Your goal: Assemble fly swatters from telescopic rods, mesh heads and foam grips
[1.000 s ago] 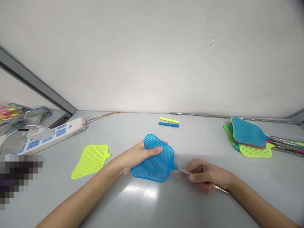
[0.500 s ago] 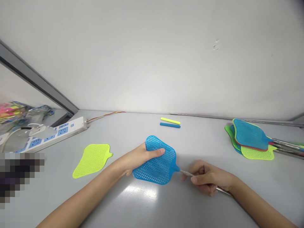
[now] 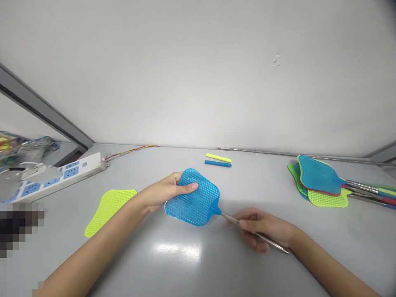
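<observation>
My left hand (image 3: 167,190) grips a blue fly swatter head (image 3: 198,202), thumb on top and the other fingers hidden beneath it. From the head's narrow neck a silver metal rod (image 3: 272,243) runs to the lower right. My right hand (image 3: 260,229) pinches this rod between thumb and fingers, close below the neck. A yellow-green swatter head (image 3: 108,208) lies on the table to the left, partly covered by my left forearm. Beyond my hands lie a yellow tube (image 3: 218,157) and a blue tube (image 3: 218,163), side by side.
At the right is a stack of fly swatters (image 3: 321,177) with metal rods. A long thin rod (image 3: 256,151) lies along the wall. To the left stands a white power strip (image 3: 89,165) with wires; plastic-wrapped things (image 3: 31,148) lie behind it.
The blue swatter head has risen slightly and tilted in my left hand. My right hand's fingers have loosened a little, and more of the rod's far end shows. The view has shifted slightly.
</observation>
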The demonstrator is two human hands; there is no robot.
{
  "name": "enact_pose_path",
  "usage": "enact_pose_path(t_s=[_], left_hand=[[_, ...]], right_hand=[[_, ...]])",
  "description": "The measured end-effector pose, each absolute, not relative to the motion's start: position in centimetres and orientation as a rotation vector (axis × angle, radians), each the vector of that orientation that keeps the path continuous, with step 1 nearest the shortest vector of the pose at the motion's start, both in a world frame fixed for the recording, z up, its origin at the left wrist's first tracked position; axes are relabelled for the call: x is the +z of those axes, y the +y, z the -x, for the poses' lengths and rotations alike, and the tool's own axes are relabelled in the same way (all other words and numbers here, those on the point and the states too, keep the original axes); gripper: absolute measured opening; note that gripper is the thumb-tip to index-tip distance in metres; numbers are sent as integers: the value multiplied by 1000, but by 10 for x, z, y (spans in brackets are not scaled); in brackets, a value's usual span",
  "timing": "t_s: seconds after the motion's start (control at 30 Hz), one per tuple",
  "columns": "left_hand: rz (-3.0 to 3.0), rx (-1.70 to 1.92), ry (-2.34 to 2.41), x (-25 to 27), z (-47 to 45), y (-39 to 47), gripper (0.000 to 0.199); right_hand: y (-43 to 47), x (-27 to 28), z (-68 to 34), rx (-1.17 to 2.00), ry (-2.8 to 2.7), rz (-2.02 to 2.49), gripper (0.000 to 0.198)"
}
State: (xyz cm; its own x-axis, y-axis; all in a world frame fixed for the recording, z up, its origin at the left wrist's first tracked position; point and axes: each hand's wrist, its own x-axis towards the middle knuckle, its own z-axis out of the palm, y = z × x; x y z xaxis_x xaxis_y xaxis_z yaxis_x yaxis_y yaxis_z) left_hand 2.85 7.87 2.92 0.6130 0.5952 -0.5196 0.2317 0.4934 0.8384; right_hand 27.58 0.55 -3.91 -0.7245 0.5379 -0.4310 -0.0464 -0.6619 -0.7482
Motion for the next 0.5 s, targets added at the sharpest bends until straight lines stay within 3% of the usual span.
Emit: enact_pose_path(t_s=[0.5], left_hand=[[-1205,419,1129,40,0,104,49]], right_hand=[[9,-32,-277,2274,-913,992,34]])
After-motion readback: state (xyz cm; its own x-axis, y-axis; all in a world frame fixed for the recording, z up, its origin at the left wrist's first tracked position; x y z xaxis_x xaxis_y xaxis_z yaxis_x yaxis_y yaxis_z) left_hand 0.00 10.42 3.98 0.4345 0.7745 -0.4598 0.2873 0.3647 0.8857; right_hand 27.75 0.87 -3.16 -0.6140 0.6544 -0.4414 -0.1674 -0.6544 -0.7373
